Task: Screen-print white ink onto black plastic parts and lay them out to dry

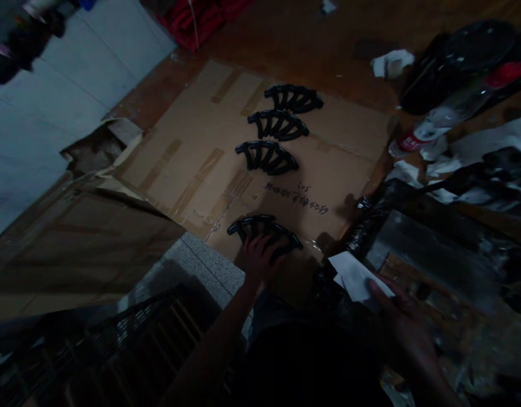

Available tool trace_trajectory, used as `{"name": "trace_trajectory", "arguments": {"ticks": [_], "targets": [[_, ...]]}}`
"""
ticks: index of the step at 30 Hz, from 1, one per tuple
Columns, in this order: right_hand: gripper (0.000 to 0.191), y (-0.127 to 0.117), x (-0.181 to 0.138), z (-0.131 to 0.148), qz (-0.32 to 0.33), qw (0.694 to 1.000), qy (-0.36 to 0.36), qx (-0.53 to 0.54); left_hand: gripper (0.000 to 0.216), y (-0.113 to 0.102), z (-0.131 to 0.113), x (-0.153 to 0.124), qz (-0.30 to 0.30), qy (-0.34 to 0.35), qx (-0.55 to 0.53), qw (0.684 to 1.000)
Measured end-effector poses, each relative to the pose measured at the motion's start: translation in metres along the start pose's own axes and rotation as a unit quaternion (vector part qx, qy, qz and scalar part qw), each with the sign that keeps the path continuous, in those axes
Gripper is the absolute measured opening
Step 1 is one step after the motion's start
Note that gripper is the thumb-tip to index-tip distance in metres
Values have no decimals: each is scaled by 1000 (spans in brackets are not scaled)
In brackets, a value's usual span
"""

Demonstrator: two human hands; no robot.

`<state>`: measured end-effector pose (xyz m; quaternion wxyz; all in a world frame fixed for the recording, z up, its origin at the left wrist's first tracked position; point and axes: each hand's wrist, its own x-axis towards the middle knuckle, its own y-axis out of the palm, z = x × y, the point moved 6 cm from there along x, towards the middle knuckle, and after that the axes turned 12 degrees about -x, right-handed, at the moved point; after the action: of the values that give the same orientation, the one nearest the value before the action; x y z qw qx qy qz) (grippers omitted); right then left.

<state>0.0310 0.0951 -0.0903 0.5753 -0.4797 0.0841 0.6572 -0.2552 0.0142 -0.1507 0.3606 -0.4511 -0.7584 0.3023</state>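
My left hand [260,257] reaches over the near edge of a cardboard sheet. Its fingers are spread and rest on the nearest glossy black piece [264,226], a curved, fan-shaped part with ribs and gaps, lying flat. What the piece is for, I cannot make out. Farther up lie three alike, in a staggered row: one black ribbed piece [266,156], a second black ribbed piece [278,124] and a third black ribbed piece [294,98]. On the right, my right hand [396,305] pinches a folded white paper or card [356,274], thumb on top.
Handwriting marks the cardboard sheet [345,164]. A clear bottle [451,116] with a red cap leans at right, near a dark round container [476,42] and crumpled white paper [391,62]. A grey slab [430,254] is below. An open cardboard box [73,232] stands left.
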Motion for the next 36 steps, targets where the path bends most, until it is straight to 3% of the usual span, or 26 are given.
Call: {"name": "trace_trajectory", "arguments": {"ticks": [15, 25, 32, 36], "targets": [[64, 0, -5, 13, -15, 1000, -13, 22, 21, -5, 7, 11, -18, -36, -10, 999], [64, 0, -4, -6, 13, 998, -4, 63, 23, 0, 15, 14, -16, -76, -9, 997], [64, -6, -12, 8, -38, 999, 5, -31, 22, -11, 13, 8, -60, -72, -4, 996], [62, -2, -13, 14, -33, 997, 7, -64, 22, -23, 23, 2, -83, -111, 4, 990]]}}
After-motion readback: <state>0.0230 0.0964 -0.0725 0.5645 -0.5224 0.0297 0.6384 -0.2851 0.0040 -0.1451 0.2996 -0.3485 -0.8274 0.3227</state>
